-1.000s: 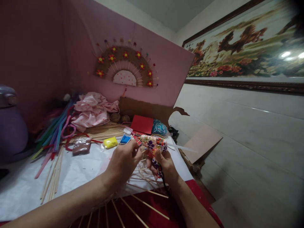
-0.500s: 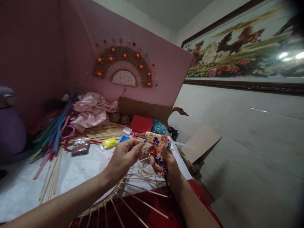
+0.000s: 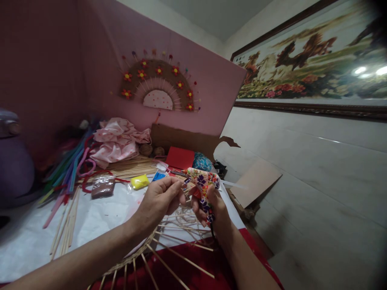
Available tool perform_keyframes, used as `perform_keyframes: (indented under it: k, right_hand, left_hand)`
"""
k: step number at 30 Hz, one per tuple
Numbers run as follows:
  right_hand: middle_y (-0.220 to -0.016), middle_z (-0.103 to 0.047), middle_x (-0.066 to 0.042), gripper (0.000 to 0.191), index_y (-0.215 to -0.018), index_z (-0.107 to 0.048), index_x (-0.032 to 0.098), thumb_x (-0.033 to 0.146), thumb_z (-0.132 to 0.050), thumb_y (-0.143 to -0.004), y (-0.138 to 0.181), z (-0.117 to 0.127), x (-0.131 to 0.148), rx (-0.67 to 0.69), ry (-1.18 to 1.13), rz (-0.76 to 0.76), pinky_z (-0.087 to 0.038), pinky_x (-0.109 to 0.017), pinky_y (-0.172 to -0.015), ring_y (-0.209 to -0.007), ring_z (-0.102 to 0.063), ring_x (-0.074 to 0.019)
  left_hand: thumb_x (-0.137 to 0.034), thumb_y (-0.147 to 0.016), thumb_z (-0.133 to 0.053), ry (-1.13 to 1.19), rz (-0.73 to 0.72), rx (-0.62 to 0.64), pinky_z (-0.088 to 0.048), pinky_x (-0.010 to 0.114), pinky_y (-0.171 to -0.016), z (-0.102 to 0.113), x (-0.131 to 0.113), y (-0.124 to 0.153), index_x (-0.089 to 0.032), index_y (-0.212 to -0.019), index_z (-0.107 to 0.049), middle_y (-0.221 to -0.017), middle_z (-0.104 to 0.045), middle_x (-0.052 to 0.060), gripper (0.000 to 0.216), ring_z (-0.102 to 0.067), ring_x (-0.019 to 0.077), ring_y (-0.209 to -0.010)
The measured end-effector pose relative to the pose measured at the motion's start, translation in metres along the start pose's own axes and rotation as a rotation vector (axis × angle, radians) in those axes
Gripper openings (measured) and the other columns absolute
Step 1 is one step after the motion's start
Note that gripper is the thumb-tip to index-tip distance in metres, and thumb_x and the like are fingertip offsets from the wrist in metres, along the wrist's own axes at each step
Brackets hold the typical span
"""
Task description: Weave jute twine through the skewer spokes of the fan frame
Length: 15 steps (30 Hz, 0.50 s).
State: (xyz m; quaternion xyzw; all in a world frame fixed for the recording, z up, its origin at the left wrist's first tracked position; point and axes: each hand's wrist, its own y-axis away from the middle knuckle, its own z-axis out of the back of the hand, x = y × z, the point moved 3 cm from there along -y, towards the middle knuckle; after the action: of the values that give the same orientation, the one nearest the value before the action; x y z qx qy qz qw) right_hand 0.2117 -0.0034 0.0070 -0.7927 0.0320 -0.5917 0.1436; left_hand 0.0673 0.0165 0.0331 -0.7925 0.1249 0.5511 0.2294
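A flower-patterned hot glue gun (image 3: 202, 180) is gripped by its handle in my right hand (image 3: 218, 211), its nozzle pointing left. A translucent glue stick (image 3: 234, 184) juts from its back end. Just left of the gun, my left hand (image 3: 161, 199) is closed with thumb and fingers pinched together. Whatever lies in that pinch is too small to make out. Below both hands is a curved woven rim (image 3: 133, 257) with thin wooden sticks (image 3: 178, 268) fanning out from it. Loose twine (image 3: 189, 221) lies behind the sticks, partly covered by my hands.
On the white-covered table (image 3: 93, 225) lie a yellow clay packet (image 3: 139, 181), a brown packet (image 3: 103, 186), wooden sticks (image 3: 69, 225) and coloured pipe cleaners (image 3: 68, 169). Pink fabric (image 3: 117, 141), a red card (image 3: 180, 157) and blue yarn (image 3: 202, 161) sit farther back. A pink board (image 3: 211, 88) bears a fan-shaped decoration.
The glue gun in my right hand has shifted slightly to the right, a little away from my left fingers. My left hand stays pinched in nearly the same place.
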Motion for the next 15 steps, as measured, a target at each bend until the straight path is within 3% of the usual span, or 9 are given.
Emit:
perform_keyframes:
  k: [8,15]
  right_hand:
    - [-0.053,-0.056,0.001,0.042,-0.089,-0.064,0.012,0.052,-0.056,-0.080,0.0014,0.0015,-0.0038,0.045,0.136,0.150,-0.029,-0.015,-0.027,-0.031,-0.041,-0.0046]
    - [-0.053,-0.056,0.000,0.043,-0.088,-0.063,0.011,0.053,-0.056,-0.079,0.0002,0.0029,-0.0038,0.059,0.125,0.159,-0.029,-0.016,-0.026,-0.029,-0.041,-0.0047]
  left_hand:
    - [-0.025,-0.070,-0.063,0.143,0.185,-0.124,-0.012,0.016,-0.032,0.0002,-0.0015,0.0017,-0.013,-0.053,-0.050,-0.042,-0.049,-0.003,0.025,-0.025,0.0008,-0.029]
    - [-0.023,-0.073,-0.056,0.175,0.222,-0.099,-0.011,0.016,-0.032,-0.0011,0.0002,0.0033,-0.009,-0.049,-0.056,-0.037,-0.040,-0.004,0.027,-0.025,0.0008,-0.029]
